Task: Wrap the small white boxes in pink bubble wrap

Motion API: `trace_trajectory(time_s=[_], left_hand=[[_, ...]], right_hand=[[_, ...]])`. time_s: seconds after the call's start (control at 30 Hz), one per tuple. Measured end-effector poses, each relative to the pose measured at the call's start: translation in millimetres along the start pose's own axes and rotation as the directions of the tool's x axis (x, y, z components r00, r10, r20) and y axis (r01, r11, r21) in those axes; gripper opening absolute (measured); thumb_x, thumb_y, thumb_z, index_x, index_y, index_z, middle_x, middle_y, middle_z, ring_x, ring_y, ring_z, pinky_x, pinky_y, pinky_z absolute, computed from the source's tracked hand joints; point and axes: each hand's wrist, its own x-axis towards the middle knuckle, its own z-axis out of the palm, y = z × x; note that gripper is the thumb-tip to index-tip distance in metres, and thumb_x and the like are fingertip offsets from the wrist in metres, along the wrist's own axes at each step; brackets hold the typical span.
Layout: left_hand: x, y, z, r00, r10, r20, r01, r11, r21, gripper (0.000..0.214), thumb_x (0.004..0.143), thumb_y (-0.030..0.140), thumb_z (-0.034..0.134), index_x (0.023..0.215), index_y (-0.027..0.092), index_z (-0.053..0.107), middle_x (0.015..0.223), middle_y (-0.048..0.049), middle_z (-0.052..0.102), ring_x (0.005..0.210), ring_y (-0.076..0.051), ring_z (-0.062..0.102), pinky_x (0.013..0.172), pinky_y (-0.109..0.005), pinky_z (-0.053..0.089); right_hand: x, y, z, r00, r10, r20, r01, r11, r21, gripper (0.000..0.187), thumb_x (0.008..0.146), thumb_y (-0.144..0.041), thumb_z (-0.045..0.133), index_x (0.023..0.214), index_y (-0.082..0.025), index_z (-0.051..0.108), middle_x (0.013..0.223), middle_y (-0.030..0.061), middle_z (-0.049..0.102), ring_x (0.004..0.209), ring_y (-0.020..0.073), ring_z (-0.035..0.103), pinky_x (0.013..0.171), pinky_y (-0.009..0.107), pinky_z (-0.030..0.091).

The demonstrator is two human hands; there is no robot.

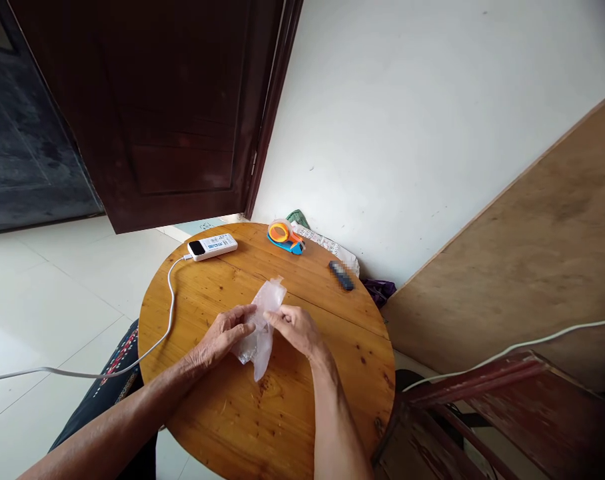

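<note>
A crumpled piece of translucent plastic wrap [263, 347] lies on the round wooden table [207, 400], with a small strip sticking up at its far end. My left hand [225, 335] grips the wrap's left side, thumb and index finger on top of it. From the right, my right hand [298, 328] pinches the wrap with the thumb over it and the other fingers curled. Whether anything is inside the folds cannot be made out.
Toward the far edge sit a white power bank [217, 247] with a white cable [171, 293] and a blue-orange tape dispenser [285, 239]. A dark, blurred-out object [341, 275] lies at right. Beyond are a dark door [172, 120], a white wall and a wooden board [532, 253].
</note>
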Motion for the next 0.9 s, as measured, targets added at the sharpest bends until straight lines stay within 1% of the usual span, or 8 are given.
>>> trace_trajectory(time_s=[0.1,0.2,0.37,0.5,0.63,0.77,0.83,0.9], left_hand=[[1.7,-5.8,1.8,0.996,0.077,0.038,-0.080,0.993,0.088,0.076,0.074,0.050,0.067,0.135,0.007,0.051,0.115,-0.0144,0.068,0.102,-0.030,0.063,0.085,-0.038,0.050],[3.7,-10.6,3.6,0.989,0.150,-0.009,-0.141,0.946,0.293,0.071,0.074,0.047,0.067,0.134,0.010,0.053,0.112,-0.0125,0.067,0.094,-0.027,0.064,0.082,-0.038,0.052],[9.1,-11.6,-2.7,0.925,0.334,-0.181,-0.161,0.777,0.608,0.031,0.076,0.040,0.060,0.094,0.017,0.071,0.116,-0.0122,0.065,0.101,-0.027,0.063,0.091,-0.041,0.051],[13.3,-8.1,-11.7,0.885,0.347,-0.311,-0.112,0.805,0.582,0.028,0.078,0.041,0.054,0.067,0.018,0.065,0.103,-0.0121,0.068,0.100,-0.027,0.063,0.086,-0.038,0.052],[16.4,-5.6,-19.2,0.833,0.285,-0.475,-0.018,0.871,0.491,0.024,0.073,0.035,0.052,0.080,0.018,0.067,0.093,-0.0078,0.070,0.077,-0.020,0.064,0.069,-0.031,0.052],[17.7,-6.1,-22.9,0.802,0.158,-0.576,0.083,0.926,0.369,0.038,0.073,0.034,0.051,0.102,0.015,0.065,0.090,-0.0070,0.069,0.058,-0.015,0.056,0.053,-0.027,0.047],[15.4,-6.4,-21.4,0.798,0.242,-0.552,0.022,0.904,0.427,0.040,0.074,0.036,0.052,0.106,0.014,0.064,0.101,-0.0096,0.068,0.066,-0.017,0.059,0.056,-0.028,0.049],[10.3,-5.7,-17.6,0.792,0.398,-0.463,-0.107,0.837,0.536,0.038,0.078,0.038,0.053,0.107,0.016,0.063,0.109,-0.0113,0.066,0.084,-0.022,0.063,0.068,-0.033,0.053]], right_hand=[[1.2,-4.3,7.6,0.996,-0.001,-0.091,-0.021,0.971,-0.236,0.034,0.081,-0.037,0.061,0.054,-0.018,0.052,0.050,-0.0042,0.048,0.051,0.0101,0.043,0.051,0.023,0.025],[3.9,2.3,0.6,0.980,0.039,-0.195,-0.101,0.943,-0.319,0.028,0.077,-0.018,0.052,0.050,-0.019,0.046,0.048,-0.0027,0.050,0.051,0.0111,0.046,0.051,0.024,0.024],[3.7,17.0,-19.8,0.955,0.208,-0.213,-0.246,0.954,-0.169,0.019,0.075,-0.018,0.046,0.060,-0.020,0.057,0.057,-0.0016,0.066,0.052,0.0127,0.060,0.054,0.021,0.036],[1.4,22.5,-27.6,0.937,0.274,-0.219,-0.311,0.936,-0.162,0.018,0.075,-0.019,0.046,0.060,-0.021,0.056,0.060,-0.0021,0.068,0.051,0.0128,0.063,0.055,0.021,0.039],[-0.3,29.1,-34.4,0.903,0.308,-0.300,-0.385,0.890,-0.245,0.018,0.074,-0.019,0.049,0.059,-0.021,0.059,0.060,0.0013,0.068,0.060,0.0173,0.065,0.057,0.024,0.037],[-1.0,36.4,-42.8,0.837,0.326,-0.439,-0.479,0.825,-0.300,0.014,0.077,-0.021,0.052,0.072,-0.021,0.065,0.074,0.0082,0.071,0.076,0.0240,0.066,0.061,0.027,0.038],[-0.9,36.4,-45.1,0.795,0.273,-0.541,-0.465,0.848,-0.256,0.015,0.080,-0.027,0.053,0.084,-0.020,0.066,0.079,0.0083,0.072,0.079,0.0244,0.066,0.064,0.029,0.041],[-1.0,32.7,-44.3,0.777,0.170,-0.606,-0.317,0.938,-0.143,0.021,0.081,-0.036,0.055,0.090,-0.020,0.066,0.080,0.0067,0.072,0.077,0.0227,0.066,0.069,0.029,0.045]])
